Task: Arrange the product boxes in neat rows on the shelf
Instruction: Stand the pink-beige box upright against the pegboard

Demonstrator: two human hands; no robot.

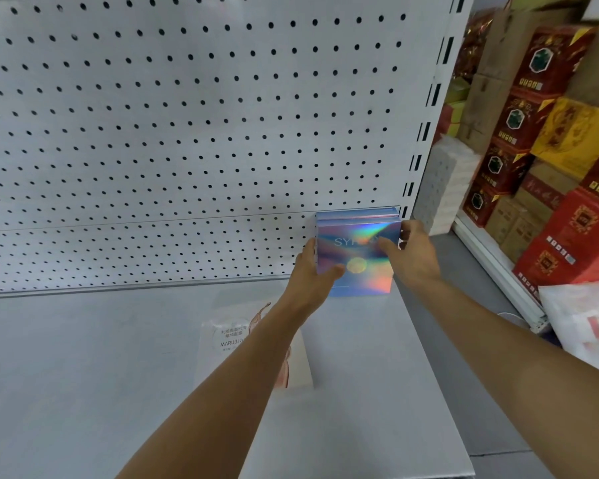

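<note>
while both hands clamp it, the holographic box (355,257) stands upright at the shelf (118,357) back-right corner, w/ prob. another box behind. left hand (313,271) grips left edge, right hand (412,252) the right; white marubi box (229,344) lies flat nearby.

even cool light, rainbow glare on holographic box (357,254), wide-angle bending at edges (right side blurred), soft shadows
</note>
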